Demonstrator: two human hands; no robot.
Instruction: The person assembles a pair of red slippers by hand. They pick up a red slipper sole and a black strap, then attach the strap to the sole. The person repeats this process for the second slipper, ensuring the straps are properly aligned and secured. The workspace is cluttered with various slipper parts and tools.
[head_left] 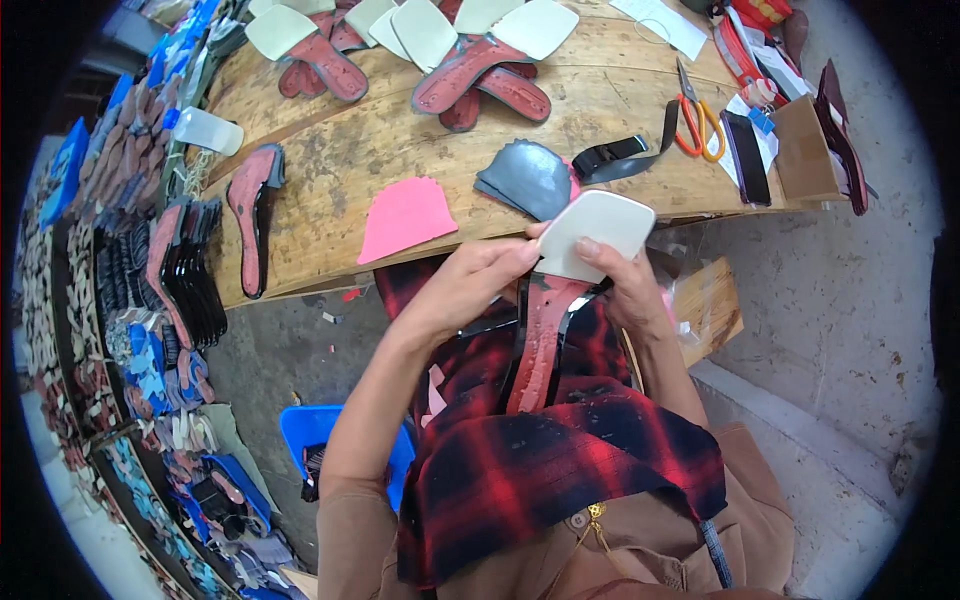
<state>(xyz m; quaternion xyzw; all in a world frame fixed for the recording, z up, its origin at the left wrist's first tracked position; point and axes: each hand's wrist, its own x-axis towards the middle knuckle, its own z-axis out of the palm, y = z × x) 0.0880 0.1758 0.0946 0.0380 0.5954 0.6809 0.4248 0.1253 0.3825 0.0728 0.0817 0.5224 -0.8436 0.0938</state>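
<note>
Both my hands hold one shoe insole (592, 236) over my lap. It has a white rounded forepart and a long red shank (540, 345) with a black edge running down toward my body. My left hand (470, 283) grips the white forepart from the left, fingertips at its edge. My right hand (625, 285) holds it from the right, thumb on the white face. A red and black checked cloth (520, 460) covers my lap beneath it.
A wooden workbench (330, 170) lies ahead with a pink cut piece (405, 215), a grey piece (528, 178), a black strap (625, 155), orange-handled scissors (695, 120) and several finished insoles (470, 60). More insoles are stacked at left (185, 270). A blue crate (310, 430) sits on the floor.
</note>
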